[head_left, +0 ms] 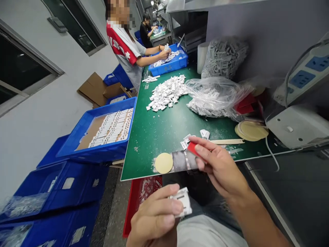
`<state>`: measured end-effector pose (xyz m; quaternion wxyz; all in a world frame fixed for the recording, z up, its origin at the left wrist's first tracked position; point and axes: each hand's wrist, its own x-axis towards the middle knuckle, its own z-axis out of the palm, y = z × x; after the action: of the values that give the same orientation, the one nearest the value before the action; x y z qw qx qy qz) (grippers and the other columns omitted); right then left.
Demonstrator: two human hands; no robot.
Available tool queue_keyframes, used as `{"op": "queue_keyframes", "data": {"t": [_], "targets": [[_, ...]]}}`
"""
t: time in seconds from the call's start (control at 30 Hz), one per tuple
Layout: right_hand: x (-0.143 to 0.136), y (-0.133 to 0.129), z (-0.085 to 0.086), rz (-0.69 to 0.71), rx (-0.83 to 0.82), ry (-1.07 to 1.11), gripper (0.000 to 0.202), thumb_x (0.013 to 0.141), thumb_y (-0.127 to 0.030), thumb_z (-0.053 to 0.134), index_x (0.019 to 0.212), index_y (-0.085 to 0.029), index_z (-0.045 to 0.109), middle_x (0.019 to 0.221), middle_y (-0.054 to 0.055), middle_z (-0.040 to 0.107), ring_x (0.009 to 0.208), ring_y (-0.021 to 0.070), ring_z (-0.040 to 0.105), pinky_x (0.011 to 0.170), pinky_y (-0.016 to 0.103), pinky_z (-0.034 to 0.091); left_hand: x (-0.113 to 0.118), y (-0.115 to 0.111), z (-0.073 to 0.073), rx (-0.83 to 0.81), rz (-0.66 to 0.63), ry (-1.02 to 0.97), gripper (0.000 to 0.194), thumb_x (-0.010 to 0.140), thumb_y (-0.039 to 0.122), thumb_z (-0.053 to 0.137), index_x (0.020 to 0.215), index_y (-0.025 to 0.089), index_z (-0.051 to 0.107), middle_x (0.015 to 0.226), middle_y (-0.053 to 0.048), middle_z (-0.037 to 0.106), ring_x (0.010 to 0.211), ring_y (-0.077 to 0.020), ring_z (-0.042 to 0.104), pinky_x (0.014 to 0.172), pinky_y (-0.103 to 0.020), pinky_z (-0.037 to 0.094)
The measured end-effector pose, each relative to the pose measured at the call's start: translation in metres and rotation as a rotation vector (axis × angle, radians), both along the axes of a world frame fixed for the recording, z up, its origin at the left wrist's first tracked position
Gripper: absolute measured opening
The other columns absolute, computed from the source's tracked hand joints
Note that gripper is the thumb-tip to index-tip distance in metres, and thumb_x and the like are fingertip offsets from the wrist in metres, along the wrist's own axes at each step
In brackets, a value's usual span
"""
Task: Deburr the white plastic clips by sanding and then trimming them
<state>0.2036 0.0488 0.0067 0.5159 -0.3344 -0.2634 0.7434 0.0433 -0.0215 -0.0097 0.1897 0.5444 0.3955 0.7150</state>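
Note:
My left hand [156, 214] holds a white plastic part [185, 202] with dark slots, below the front edge of the green table [144, 137]. Between the thumb and fingers of my right hand [221, 164] is a small red piece [193, 149], over the table's edge. Beneath and beside it lie dark grey abrasive strips [179, 161] and a round yellow disc [164, 163]. A few loose white parts [205, 134] and a flat wooden stick [227, 141] lie just behind my right hand.
Behind are a pile of white parts [167, 92], plastic bags of parts [213, 99] and yellow discs [253, 130]. Blue crates [102, 151] stand left, a red bin [131, 206] below. A person [128, 51] handles parts over a blue tray [169, 69]; another sits farther back.

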Motion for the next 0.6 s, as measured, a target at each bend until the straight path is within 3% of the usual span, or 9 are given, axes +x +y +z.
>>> {"op": "queue_keyframes", "data": {"t": [0.07,0.23,0.4,0.5,0.6], "targets": [[0.0,0.0,-0.002,-0.096,0.006,-0.047,0.03,0.086,-0.036,0.078,0.112,-0.022,0.076,0.054,-0.005,0.061,0.049,0.0038,0.05,0.051,0.012,0.038,-0.001,-0.004,-0.001,-0.015,0.033,-0.031,0.015,0.089,0.042,0.071,0.085,0.031,0.078,0.073,0.001,0.08,0.074,-0.0227,0.078,0.072,-0.038,0.067],[0.003,-0.023,0.0,0.034,0.235,-0.206,0.022,0.091,-0.038,0.071,0.105,-0.023,0.078,0.056,-0.002,0.066,0.051,0.0077,0.057,0.053,0.017,0.045,-0.007,0.0,0.002,-0.029,0.019,-0.017,0.015,0.085,0.042,0.075,0.078,0.029,0.078,0.074,0.0,0.081,0.076,-0.0254,0.079,0.07,-0.04,0.068],[0.005,-0.033,0.004,0.067,0.295,-0.321,0.016,0.092,-0.036,0.069,0.1,-0.026,0.08,0.063,-0.001,0.067,0.051,0.0088,0.057,0.05,0.019,0.046,-0.002,0.007,0.003,0.061,0.058,0.056,0.01,0.088,0.037,0.073,0.085,0.029,0.079,0.08,0.004,0.082,0.08,-0.0206,0.079,0.076,-0.032,0.066],[0.007,-0.031,0.005,0.049,0.282,-0.31,0.016,0.092,-0.036,0.069,0.098,-0.025,0.079,0.059,-0.001,0.065,0.049,0.0089,0.055,0.05,0.02,0.044,0.006,0.006,0.001,0.083,0.158,-0.013,0.008,0.087,0.037,0.075,0.084,0.03,0.077,0.082,0.005,0.081,0.082,-0.0191,0.078,0.074,-0.03,0.066],[0.01,-0.033,0.009,0.115,0.236,-0.128,0.017,0.091,-0.038,0.071,0.097,-0.025,0.079,0.053,-0.003,0.059,0.044,0.0066,0.047,0.045,0.018,0.038,0.008,0.006,0.003,0.062,0.114,0.018,0.01,0.087,0.036,0.075,0.082,0.028,0.076,0.078,0.004,0.081,0.077,-0.0196,0.078,0.073,-0.033,0.067]]}}
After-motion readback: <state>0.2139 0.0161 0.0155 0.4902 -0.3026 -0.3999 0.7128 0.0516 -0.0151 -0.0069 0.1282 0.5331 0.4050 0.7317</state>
